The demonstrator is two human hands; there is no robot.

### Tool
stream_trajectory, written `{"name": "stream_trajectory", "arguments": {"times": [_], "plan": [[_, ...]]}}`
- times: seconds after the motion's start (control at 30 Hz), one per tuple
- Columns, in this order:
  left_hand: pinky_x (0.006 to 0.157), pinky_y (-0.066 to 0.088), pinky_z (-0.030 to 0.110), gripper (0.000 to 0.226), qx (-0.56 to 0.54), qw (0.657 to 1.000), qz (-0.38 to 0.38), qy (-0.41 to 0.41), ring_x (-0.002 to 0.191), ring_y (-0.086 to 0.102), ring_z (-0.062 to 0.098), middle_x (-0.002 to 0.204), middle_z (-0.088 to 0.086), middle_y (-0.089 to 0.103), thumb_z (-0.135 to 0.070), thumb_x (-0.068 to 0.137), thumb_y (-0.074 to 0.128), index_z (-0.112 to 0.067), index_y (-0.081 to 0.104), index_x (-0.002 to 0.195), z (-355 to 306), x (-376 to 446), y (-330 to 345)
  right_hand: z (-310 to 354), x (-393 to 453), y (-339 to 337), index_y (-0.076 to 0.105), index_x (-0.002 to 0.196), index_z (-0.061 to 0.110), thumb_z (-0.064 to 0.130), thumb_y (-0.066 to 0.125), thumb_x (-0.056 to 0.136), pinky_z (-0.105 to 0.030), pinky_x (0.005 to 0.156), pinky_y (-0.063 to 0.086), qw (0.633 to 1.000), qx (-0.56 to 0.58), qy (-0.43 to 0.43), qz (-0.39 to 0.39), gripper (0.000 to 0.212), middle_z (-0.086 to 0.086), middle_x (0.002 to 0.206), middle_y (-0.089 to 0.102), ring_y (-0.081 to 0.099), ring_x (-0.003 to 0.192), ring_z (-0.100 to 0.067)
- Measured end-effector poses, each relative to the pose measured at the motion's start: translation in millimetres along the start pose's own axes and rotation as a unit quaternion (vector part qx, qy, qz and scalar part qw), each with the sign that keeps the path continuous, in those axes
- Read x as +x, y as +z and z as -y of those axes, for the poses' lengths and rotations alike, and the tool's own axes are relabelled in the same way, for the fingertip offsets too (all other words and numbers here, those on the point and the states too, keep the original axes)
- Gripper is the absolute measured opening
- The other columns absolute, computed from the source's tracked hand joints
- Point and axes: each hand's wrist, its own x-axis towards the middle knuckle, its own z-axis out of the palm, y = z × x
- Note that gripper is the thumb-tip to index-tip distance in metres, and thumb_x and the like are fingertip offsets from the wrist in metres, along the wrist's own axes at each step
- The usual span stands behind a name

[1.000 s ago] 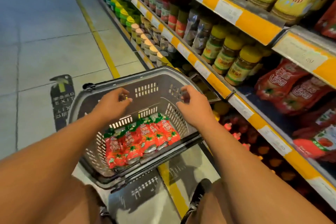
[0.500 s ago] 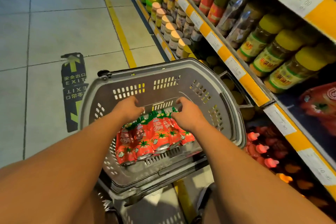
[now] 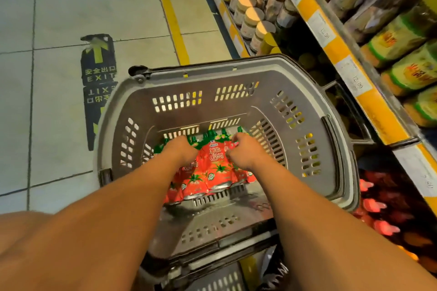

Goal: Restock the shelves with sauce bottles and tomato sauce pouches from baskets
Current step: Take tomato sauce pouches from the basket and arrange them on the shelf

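Tomato sauce pouches (image 3: 210, 168) lie in a row on the floor of a grey plastic basket (image 3: 236, 101), red packs with green spouts, each pack's long axis running away from the person, spouts toward the basket's far wall. The row itself runs left to right across the basket bottom.

Head view: both bare forearms reach down into the basket from the near edge. The left hand (image 3: 181, 150) sits on the left part of the row, fingers curled over the spout end of the pouches. The right hand (image 3: 241, 151) sits on the right part of the row, fingers bent and pinching at the spout tops. Both hands touch the pouches, and each seems to be closing on them, though the fingertips are hidden behind the knuckles, so how many packs each holds cannot be told. The pouches lie directly under and just ahead of both hands; neither hand is clearly nearer. The shelves (image 3: 331, 30) stand to the right of the basket, close beside its right rim, holding jars (image 3: 250, 19) with tan lids and green-labelled bottles (image 3: 402, 38). A judgement: the lift must go up out of the basket and then rightward toward the shelving.

Compared with half a second ago, the hands have dropped from the far ends of the pouches onto the packs themselves, and the camera has tipped further down. One second ago both hands were up near the basket's far wall, clear of the pouches.
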Motion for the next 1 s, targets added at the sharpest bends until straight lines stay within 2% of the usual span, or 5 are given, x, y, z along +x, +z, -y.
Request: {"name": "stream_trajectory", "arguments": {"times": [0.17, 0.4, 0.67, 0.87, 1.0], "plan": [[0.077, 0.048, 0.034, 0.038, 0.014, 0.997, 0.053, -0.063, 0.102, 0.064, 0.031, 0.120, 0.018, 0.066, -0.027, 0.097, 0.063, -0.001, 0.061, 0.124, 16.4, 12.0, 37.6, -14.3, 21.0, 18.1, 0.047, 0.145, 0.008, 0.017, 0.068, 0.089, -0.031, 0.078, 0.045, 0.998, 0.001, 0.028, 0.048, 0.061, -0.018, 0.130, 0.064, 0.065, 0.113, -0.035], [0.099, 0.056, 0.042, 0.034, -0.019, 0.992, 0.085, -0.087, 0.116, 0.066, 0.032, 0.127, 0.020, 0.066, -0.022, 0.101, 0.057, 0.003, 0.065, 0.122, 3.4, 24.8, 54.1, -17.2, 44.5, 46.6, 0.040, 0.150, 0.003, 0.016, 0.076, 0.088, -0.034, 0.090, 0.050, 0.993, 0.028, 0.067, 0.091, 0.073, -0.016, 0.142, 0.056, 0.059, 0.122, -0.032], [0.097, 0.059, 0.043, 0.071, -0.046, 0.985, 0.050, -0.157, 0.113, 0.067, 0.033, 0.129, 0.020, 0.064, -0.036, 0.091, 0.064, 0.000, 0.039, 0.147, 6.6, 31.2, 63.9, -19.4, 53.0, 53.0, 0.058, 0.126, 0.004, 0.019, 0.076, 0.085, -0.036, 0.086, 0.054, 0.991, 0.000, 0.110, 0.077, 0.047, -0.014, 0.120, 0.066, 0.065, 0.108, -0.032], [0.088, 0.056, 0.037, 0.050, -0.044, 0.984, 0.052, -0.164, 0.107, 0.064, 0.034, 0.123, 0.020, 0.063, -0.028, 0.094, 0.061, 0.003, 0.056, 0.132, 15.5, 33.1, 62.4, -16.5, 52.9, 51.5, 0.066, 0.117, 0.004, 0.030, 0.078, 0.084, -0.034, 0.078, 0.052, 0.986, -0.014, 0.127, 0.102, 0.044, -0.009, 0.113, 0.066, 0.062, 0.095, -0.026], [0.100, 0.056, 0.044, 0.039, -0.076, 0.982, 0.071, -0.158, 0.114, 0.065, 0.036, 0.129, 0.021, 0.065, -0.025, 0.095, 0.060, 0.002, 0.062, 0.124, 13.8, 30.4, 66.9, -17.6, 50.3, 52.6, 0.069, 0.115, 0.001, 0.020, 0.075, 0.088, -0.040, 0.087, 0.062, 0.975, 0.041, 0.163, 0.148, 0.034, -0.015, 0.104, 0.069, 0.071, 0.092, -0.030]]}}
